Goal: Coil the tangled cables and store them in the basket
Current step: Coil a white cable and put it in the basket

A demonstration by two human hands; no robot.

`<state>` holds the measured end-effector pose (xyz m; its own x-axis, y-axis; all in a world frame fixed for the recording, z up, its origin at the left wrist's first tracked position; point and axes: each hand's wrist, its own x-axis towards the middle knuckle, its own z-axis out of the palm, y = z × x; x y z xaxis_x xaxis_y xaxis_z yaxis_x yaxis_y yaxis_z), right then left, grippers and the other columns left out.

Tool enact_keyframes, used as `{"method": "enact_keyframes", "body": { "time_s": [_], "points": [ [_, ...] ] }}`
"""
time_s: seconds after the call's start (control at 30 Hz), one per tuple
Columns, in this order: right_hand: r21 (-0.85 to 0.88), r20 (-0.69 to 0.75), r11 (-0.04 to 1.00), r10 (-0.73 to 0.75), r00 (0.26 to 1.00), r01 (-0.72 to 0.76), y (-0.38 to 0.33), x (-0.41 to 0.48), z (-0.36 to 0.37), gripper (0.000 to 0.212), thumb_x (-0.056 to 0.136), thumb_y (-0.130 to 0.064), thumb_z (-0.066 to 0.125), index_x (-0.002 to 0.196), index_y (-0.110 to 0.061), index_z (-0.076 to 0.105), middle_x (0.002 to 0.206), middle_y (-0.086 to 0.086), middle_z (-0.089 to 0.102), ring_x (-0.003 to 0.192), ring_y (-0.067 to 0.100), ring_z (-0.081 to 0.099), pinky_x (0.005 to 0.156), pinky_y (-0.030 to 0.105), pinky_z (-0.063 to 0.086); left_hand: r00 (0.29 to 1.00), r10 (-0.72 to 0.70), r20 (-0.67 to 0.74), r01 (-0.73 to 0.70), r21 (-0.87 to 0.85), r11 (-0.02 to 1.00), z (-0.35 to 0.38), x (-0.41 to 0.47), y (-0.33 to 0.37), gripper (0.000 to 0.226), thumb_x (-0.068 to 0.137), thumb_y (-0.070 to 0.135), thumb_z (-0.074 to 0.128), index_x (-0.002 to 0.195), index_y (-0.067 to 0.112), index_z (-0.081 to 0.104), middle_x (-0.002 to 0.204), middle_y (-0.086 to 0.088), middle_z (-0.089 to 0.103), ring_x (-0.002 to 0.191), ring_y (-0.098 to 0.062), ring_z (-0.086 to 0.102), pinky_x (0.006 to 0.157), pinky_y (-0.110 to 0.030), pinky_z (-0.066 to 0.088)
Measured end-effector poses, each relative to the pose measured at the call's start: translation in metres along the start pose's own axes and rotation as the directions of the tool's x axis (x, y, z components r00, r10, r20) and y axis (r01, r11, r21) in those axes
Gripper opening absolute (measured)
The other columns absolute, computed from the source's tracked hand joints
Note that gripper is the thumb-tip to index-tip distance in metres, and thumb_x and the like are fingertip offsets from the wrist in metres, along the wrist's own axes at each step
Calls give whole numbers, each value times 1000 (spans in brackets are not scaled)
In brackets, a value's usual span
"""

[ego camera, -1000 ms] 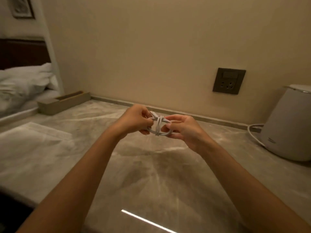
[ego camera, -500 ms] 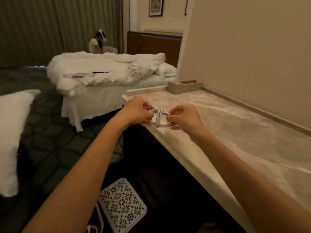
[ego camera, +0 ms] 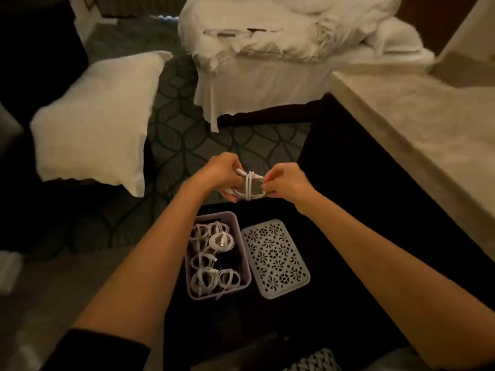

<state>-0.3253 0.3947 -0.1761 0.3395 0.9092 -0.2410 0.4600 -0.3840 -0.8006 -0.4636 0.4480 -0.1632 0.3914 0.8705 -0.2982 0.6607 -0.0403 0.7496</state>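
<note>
A small coiled white cable (ego camera: pixel 249 186), wrapped round its middle, hangs in the air between my two hands. My left hand (ego camera: pixel 220 172) pinches its left end and my right hand (ego camera: pixel 286 180) pinches its right end. Below them, on a dark surface, stands a pale purple basket (ego camera: pixel 191 290) holding several coiled white cables (ego camera: pixel 211 259). My left forearm covers the basket's left edge.
A white perforated lid (ego camera: pixel 276 259) lies just right of the basket. A marble counter (ego camera: pixel 417 129) runs along the right. A white pillow (ego camera: pixel 101 116) lies on the patterned carpet at left, and a bed (ego camera: pixel 281 49) with rumpled white sheets stands beyond.
My view swung left and down from the wall and counter to the floor area with the basket. Both hands kept hold of the coiled cable and now hover above the basket.
</note>
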Motion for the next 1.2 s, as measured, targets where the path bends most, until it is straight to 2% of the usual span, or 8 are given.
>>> {"method": "enact_keyframes", "body": {
  "time_s": [0.1, 0.27, 0.37, 0.53, 0.8, 1.0, 1.1, 1.2],
  "points": [
    [11, 138, 993, 117, 984, -120, 23, 17, 41, 25, 82, 3, 63, 63, -12, 59, 74, 9, 61, 82, 24, 64, 83, 38, 56, 992, -110, 59, 108, 36, 994, 9, 12, -39, 14, 83, -2, 60, 87, 10, 53, 92, -16, 61, 72, -29, 67, 65, -41, 59],
    [1, 277, 955, 285, 918, -297, 67, 33, 91, 13, 85, 0, 58, 74, -3, 65, 75, 12, 60, 74, 20, 61, 82, 35, 53, 950, -244, 192, 234, 76, 969, 34, 33, -99, 13, 81, -5, 62, 87, 5, 57, 85, -14, 57, 75, -31, 64, 62, -41, 58],
    [-34, 320, 926, 366, 874, -376, 89, 38, 114, 16, 86, 0, 57, 96, 7, 67, 88, 19, 65, 84, 23, 62, 92, 39, 52, 929, -282, 241, 236, 205, 950, 48, 46, -133, 22, 78, 3, 69, 99, 8, 65, 95, -15, 63, 81, -28, 65, 72, -38, 57],
    [-96, 382, 878, 467, 798, -468, 116, 40, 137, 26, 89, -1, 57, 113, 8, 60, 104, 20, 63, 93, 23, 62, 83, 29, 52, 889, -343, 304, 252, 301, 920, 75, 58, -174, 26, 76, 8, 73, 100, 3, 66, 94, -16, 69, 87, -28, 67, 81, -38, 55],
    [-170, 397, 872, 488, 777, -460, 139, 44, 154, 30, 89, 1, 54, 114, 15, 58, 117, 29, 61, 109, 35, 61, 95, 42, 50, 886, -368, 283, 307, 237, 922, 100, 65, -207, 32, 71, 3, 77, 99, -5, 66, 96, -20, 67, 90, -30, 66, 82, -42, 55],
    [-214, 438, 868, 496, 750, -449, 144, 47, 158, 26, 91, -4, 56, 112, 10, 62, 114, 24, 64, 104, 30, 64, 91, 37, 53, 862, -434, 263, 392, 197, 899, 102, 64, -210, 26, 72, -4, 75, 95, -5, 63, 95, -20, 66, 77, -31, 69, 73, -39, 58],
    [-186, 413, 890, 456, 788, -417, 145, 45, 156, 22, 90, -5, 56, 107, 7, 64, 112, 23, 65, 104, 31, 63, 92, 39, 52, 842, -459, 282, 430, 162, 888, 98, 62, -208, 24, 75, -2, 72, 97, -5, 63, 91, -20, 66, 79, -31, 69, 75, -40, 58],
    [-56, 363, 919, 383, 850, -390, 139, 50, 149, 15, 91, -4, 53, 94, -2, 67, 101, 15, 67, 90, 23, 62, 83, 31, 53, 839, -450, 306, 452, 69, 889, 83, 68, -200, 14, 77, -1, 70, 87, 0, 61, 78, -17, 63, 84, -33, 66, 77, -41, 57]
  ]
}}
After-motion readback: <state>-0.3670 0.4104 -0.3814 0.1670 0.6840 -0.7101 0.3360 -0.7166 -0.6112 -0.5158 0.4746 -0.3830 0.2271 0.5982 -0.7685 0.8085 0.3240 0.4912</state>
